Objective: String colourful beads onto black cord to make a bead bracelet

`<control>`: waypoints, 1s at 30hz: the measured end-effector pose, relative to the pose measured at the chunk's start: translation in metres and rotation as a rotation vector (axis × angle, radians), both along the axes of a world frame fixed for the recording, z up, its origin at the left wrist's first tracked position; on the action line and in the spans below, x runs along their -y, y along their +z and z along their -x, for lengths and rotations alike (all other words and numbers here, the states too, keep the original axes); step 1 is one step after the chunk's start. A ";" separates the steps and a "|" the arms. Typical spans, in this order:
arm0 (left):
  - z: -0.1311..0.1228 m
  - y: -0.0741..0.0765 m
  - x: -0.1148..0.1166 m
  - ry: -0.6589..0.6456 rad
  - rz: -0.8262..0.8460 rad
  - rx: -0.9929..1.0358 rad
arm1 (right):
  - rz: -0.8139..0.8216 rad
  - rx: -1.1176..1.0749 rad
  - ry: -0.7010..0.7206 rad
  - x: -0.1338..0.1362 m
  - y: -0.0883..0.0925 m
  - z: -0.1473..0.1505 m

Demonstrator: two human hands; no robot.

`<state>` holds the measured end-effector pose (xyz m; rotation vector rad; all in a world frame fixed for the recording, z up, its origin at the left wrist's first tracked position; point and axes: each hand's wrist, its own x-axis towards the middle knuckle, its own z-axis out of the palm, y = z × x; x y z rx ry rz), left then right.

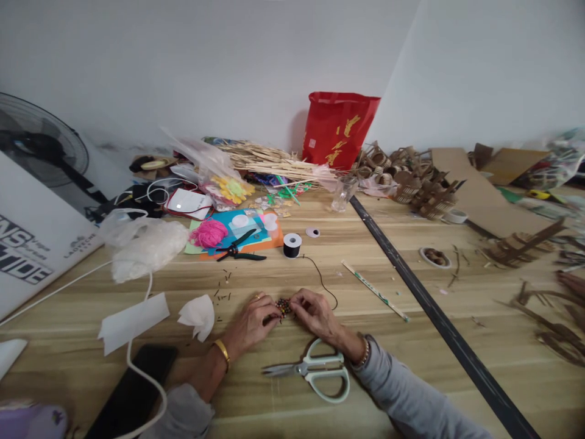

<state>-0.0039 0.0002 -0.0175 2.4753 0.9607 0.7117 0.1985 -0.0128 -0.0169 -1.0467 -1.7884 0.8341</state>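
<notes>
Between my two hands, just above the tabletop, is a small cluster of dark and coloured beads (pixel 283 307). My left hand (pixel 255 319) pinches its left side, and my right hand (pixel 315 311) grips its right side with fingertips together. Black cord runs from a spool (pixel 292 245) and curves down toward my right hand; where it ends is hidden. Below my hands lies a pair of scissors (pixel 311 368) with pale green handles, blades pointing left. Beyond them, black-handled pliers (pixel 241 247) rest on coloured paper (pixel 269 232).
Left are crumpled tissue (pixel 197 316), a white cable (pixel 150 292) and a black phone (pixel 137 390). Pink yarn (pixel 209 233) sits farther back. A printed paper strip (pixel 375 291) and a dark seam strip (pixel 425 311) lie right. A small dish (pixel 436 257) and woven pieces (pixel 521 247) stand beyond.
</notes>
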 end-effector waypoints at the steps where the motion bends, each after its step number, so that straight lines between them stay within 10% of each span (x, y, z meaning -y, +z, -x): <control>1: 0.000 0.000 0.000 0.004 0.001 0.003 | 0.018 -0.019 -0.004 0.000 0.000 0.000; 19: -0.003 0.007 0.000 0.100 0.075 0.195 | 0.322 -0.713 -0.256 -0.017 -0.001 -0.008; 30: -0.005 0.014 0.002 0.188 0.406 0.338 | 0.044 -0.044 0.110 0.003 0.001 0.000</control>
